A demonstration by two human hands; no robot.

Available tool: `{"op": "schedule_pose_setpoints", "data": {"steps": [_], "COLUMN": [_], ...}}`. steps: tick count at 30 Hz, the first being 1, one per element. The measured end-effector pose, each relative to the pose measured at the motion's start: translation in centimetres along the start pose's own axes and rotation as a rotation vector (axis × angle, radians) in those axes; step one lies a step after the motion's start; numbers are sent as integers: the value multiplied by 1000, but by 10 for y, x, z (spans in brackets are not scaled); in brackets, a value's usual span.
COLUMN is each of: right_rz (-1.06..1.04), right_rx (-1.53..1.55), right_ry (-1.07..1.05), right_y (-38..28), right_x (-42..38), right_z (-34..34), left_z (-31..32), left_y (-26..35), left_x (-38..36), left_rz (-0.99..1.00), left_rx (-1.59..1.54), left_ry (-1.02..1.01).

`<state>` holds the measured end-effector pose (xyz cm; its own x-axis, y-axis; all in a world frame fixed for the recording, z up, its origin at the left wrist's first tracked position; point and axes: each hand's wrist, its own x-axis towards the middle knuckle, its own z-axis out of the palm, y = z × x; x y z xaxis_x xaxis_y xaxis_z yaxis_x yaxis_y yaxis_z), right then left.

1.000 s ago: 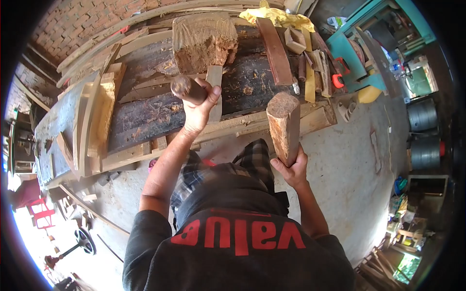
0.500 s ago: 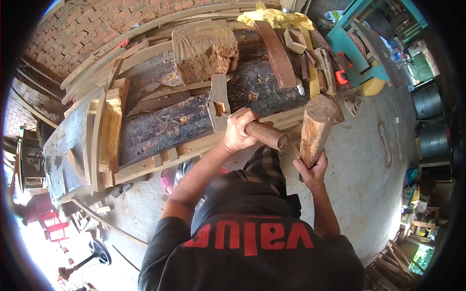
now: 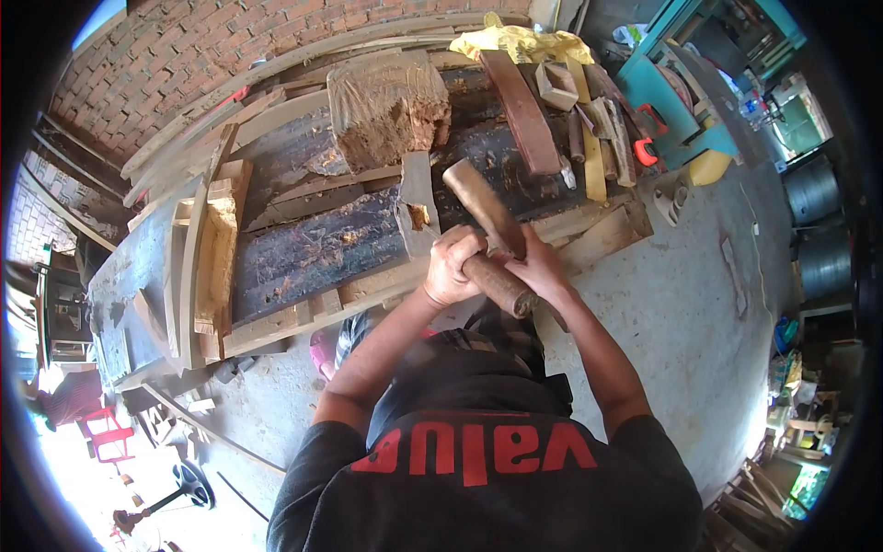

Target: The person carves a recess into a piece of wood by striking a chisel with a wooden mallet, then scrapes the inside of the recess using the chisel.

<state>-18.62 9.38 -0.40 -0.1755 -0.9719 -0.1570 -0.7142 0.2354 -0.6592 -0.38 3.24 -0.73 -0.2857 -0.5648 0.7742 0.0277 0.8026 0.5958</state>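
Both forearms (image 3: 379, 348) slant inward; left hand (image 3: 453, 267) is closed around round handle (image 3: 502, 287), right hand (image 3: 535, 267) around wooden club (image 3: 482, 204).

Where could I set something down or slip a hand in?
Concrete floor looks mostly open between the metal drums and right arm. The dark log is free, but chip-strewn, between the hollowed wood and notched board. The orange tool, wooden box and sticks crowd the right end.

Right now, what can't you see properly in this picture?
In the head view:
Far end of the round wooden piece: hidden by the left hand.
Some fingers of the right hand: hidden by the held wood.
Anything under the yellow sheet: covered by it.
Rest of the dark shirt: cut off by the bottom edge.
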Motion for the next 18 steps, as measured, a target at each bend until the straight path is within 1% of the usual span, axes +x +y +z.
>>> {"op": "schedule_pose_setpoints", "data": {"steps": [2, 3, 5, 7, 8, 9, 10, 11, 13, 14, 15, 17, 18], "right_rz": [59, 49, 22, 32, 61, 93, 71, 70, -122, -200, -199, -48, -41], "right_rx": [-167, -168, -173, -150, -134, -119, -25, -30, 70, 103, 99, 225, 225], "right_ry": [-129, -129, -147, -138, -146, -156, -139, -144, 39, 120, 114, 160, 157], "right_y": [-16, -21, -24, -24, -22, -17, -5, 8, 11, 29, 33, 29, 24], "right_x": [14, 20, 31, 36, 37, 36, 32, 25, 2, -5, -16, -41, -52], "right_z": [8, 13, 22, 26, 26, 27, 28, 28, 19, 22, 15, -5, -14], "left_z": [-5, -8, -10, -11, -9, -8, -9, -10, -13, -15, -16, -15, -13], "left_y": [4, 2, -6, -13, -15, -16, -15, -15, -12, -8, -2, 7, 5], "left_x": [-1, 0, -3, -2, -1, 0, 4, 7, 11, 12, 15, 16, 11], "left_rz": [-10, -6, 10, 12, -24, -63, -63, -67, -85, -68, -73, 29, 51], "left_rx": [-24, -16, -31, -15, -28, -42, -42, -41, -14, -16, -16, -84, -114], "left_ry": [-15, -10, -71, -79, -72, -64, -33, -27, -30, -15, -11, -41, -70]}}
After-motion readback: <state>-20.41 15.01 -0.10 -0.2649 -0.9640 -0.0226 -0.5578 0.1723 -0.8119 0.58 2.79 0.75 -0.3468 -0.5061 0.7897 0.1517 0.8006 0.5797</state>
